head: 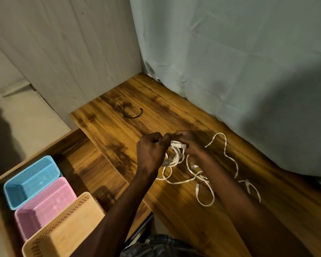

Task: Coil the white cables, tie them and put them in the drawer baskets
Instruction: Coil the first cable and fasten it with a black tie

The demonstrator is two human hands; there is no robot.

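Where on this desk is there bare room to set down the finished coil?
Bare wood lies between the black tie and the hands, and along the desk's near edge by the drawer. Right of the hands, loose white cables crowd it.

I am holding a small coil of white cable (174,156) between my two hands at the middle of the frame, just above the wooden top. More white cable (230,160) is lying loose and tangled to the lower right of it, looping across the wood. Three baskets are sitting in a row in the open drawer at the lower left: a blue basket (29,180), a pink basket (44,204) and a beige basket (67,230).
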